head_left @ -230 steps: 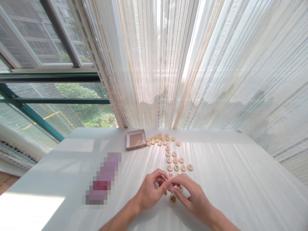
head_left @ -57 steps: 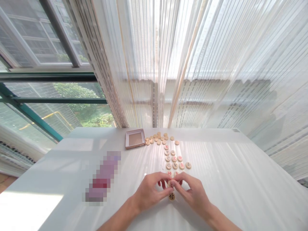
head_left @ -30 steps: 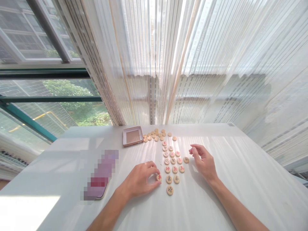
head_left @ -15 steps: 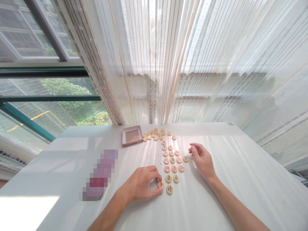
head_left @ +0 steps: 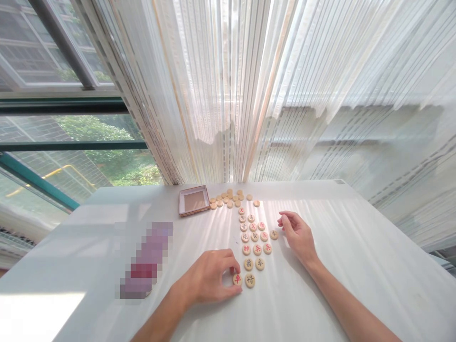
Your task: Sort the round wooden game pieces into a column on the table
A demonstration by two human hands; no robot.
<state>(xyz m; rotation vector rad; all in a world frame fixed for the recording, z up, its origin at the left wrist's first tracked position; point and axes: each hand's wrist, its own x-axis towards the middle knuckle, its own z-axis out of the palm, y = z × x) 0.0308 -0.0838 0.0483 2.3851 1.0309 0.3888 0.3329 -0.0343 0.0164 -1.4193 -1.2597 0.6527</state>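
My left hand (head_left: 213, 275) pinches a Chinese chess piece (head_left: 237, 280) with a red character between thumb and index finger, low over or on the table. Just right of it lies a piece with a black character (head_left: 250, 280), at the near end of several short rows. Farther up are two black-marked pieces (head_left: 260, 264) side by side, then a row of red-marked pieces (head_left: 257, 249). My right hand (head_left: 297, 235) rests right of the rows, fingers loosely curled and slightly apart, with no piece visible in it. Its nearest piece is a black-marked one (head_left: 274, 234).
Several plain-looking pieces (head_left: 230, 197) lie loosely at the back, beside an open shallow box (head_left: 194, 201). A blurred-out flat object (head_left: 146, 261) lies left on the white table (head_left: 320, 304). Sheer curtains (head_left: 228, 95) hang beyond the far edge, with a window at left.
My left hand has brought the red-marked piece slightly nearer to me, level with the lone black-marked piece. My right hand stays nearly still. The view has shifted slightly.
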